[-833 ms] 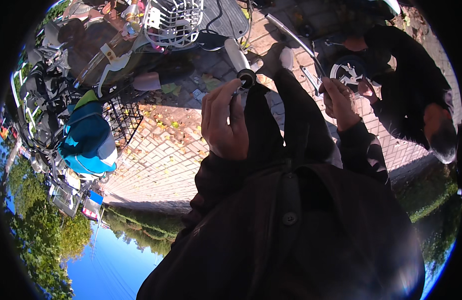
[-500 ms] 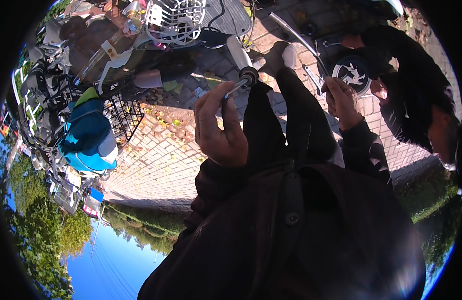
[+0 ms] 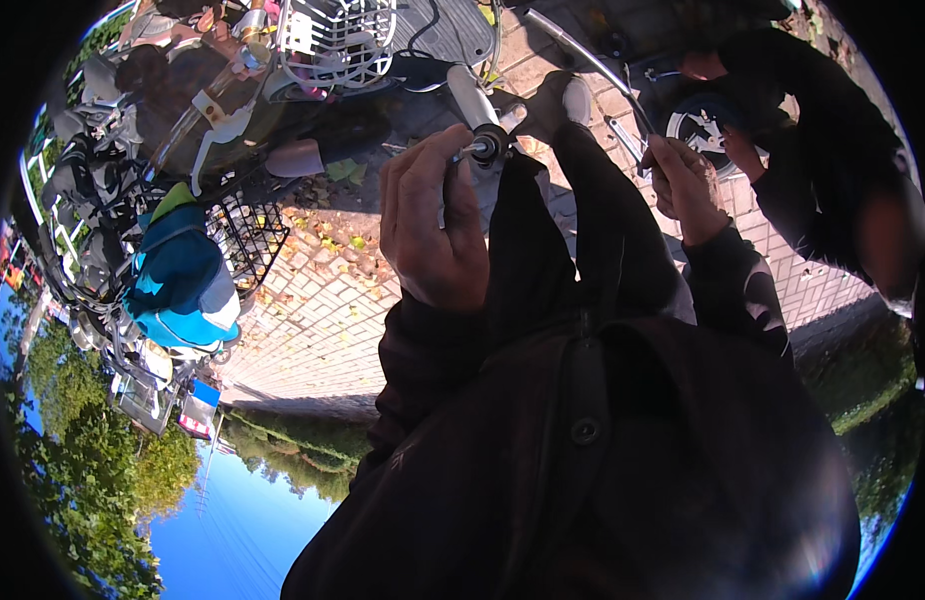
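Observation:
My left hand (image 3: 433,215) is closed, its thumb and forefinger pinching a short, thin metal rod (image 3: 475,148). That rod meets a black ring-shaped part (image 3: 493,145) at the lower end of a pale tube (image 3: 471,95). The fingers hide part of the rod. To the right, my right hand (image 3: 686,190) is closed on the dark end of a long metal bar (image 3: 581,52), whose silver part slants up and to the left. Beside it lies a flat silver tool (image 3: 624,138), too small to identify.
Another person (image 3: 818,150) in dark clothing leans in at right, hands by a small wheel (image 3: 701,130). At upper left are a white basket (image 3: 348,45) and a grey footboard (image 3: 448,32). Parked vehicles with a teal cover (image 3: 178,275) line the left side. Brick paving (image 3: 318,345) carries fallen leaves.
My left hand has moved up a little, bringing its fingertips closer to the black ring-shaped part. My right hand keeps its hold, shifted slightly upward. The other person's nearer hand has moved toward the wheel.

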Demonstrator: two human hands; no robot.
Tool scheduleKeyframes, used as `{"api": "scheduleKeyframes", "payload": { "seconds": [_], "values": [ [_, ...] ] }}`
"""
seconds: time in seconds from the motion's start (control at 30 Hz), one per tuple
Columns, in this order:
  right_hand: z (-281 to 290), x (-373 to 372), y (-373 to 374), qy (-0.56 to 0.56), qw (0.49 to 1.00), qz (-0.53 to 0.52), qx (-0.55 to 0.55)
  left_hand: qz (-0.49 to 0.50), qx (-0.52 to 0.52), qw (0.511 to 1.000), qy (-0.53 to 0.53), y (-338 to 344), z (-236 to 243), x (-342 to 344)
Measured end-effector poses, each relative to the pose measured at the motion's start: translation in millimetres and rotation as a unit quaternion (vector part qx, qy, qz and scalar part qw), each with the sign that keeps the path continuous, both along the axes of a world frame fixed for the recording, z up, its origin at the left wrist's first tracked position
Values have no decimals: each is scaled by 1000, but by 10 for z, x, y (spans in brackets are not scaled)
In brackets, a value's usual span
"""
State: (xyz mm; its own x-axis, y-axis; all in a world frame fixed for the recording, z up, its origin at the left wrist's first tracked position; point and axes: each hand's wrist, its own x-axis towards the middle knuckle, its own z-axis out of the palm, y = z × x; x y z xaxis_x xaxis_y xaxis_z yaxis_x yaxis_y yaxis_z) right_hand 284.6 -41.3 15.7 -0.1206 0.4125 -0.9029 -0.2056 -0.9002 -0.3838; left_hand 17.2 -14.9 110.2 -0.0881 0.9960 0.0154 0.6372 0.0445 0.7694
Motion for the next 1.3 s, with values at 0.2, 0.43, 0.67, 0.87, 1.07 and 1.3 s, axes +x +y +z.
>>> {"api": "scheduleKeyframes", "payload": {
  "seconds": [0.2,0.43,0.67,0.87,1.07,1.3],
  "values": [
    [6,45,1,-9,1000,-5,-6,8,-47,998,-34,-34,40,-71],
    [37,31,34,-7,1000,-3,6,-12,-47,997,-53,6,55,-148],
    [39,5,21,-15,1000,2,5,-131,-80,987,-36,115,75,-279],
    [17,1,6,4,1000,-7,-2,-154,-107,981,-55,150,-130,-389],
    [38,-38,4,-10,1000,-6,-4,-190,-87,976,-60,179,-256,-411],
    [64,-94,29,-28,999,15,18,-218,-34,974,-46,224,-301,-410]
  ]
}}
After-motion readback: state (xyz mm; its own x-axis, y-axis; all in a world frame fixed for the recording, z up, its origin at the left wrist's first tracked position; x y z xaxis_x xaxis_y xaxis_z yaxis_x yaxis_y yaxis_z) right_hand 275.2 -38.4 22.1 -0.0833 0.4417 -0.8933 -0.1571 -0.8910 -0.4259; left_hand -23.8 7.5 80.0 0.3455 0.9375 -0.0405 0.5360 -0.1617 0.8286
